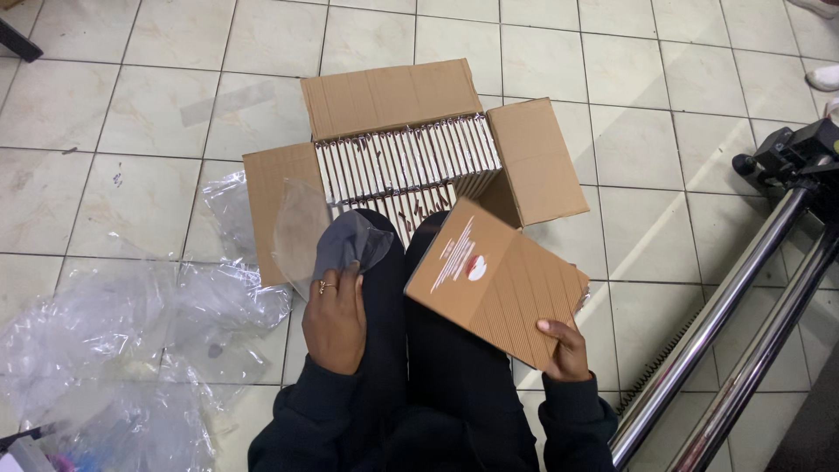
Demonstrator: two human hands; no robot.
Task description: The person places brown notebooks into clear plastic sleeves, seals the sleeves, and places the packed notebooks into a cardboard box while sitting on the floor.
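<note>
My left hand (pixel 335 319) rests on my knee and grips a grey cloth (pixel 350 243); a clear plastic sleeve (pixel 297 232) hangs beside the cloth. My right hand (pixel 566 350) holds a flat brown ribbed cardboard packet (pixel 498 284) by its lower corner, tilted above my right leg. The packet has a white and red print on its upper part. Just beyond my knees, an open cardboard box (pixel 384 98) on the tiled floor holds rows of several thin upright packets (pixel 406 157).
Crumpled clear plastic wrap (pixel 114 350) lies on the floor to my left. Two shiny metal tubes of a stand (pixel 734 323) slant across the right side. A person's light shoe (pixel 826 77) shows at the top right edge.
</note>
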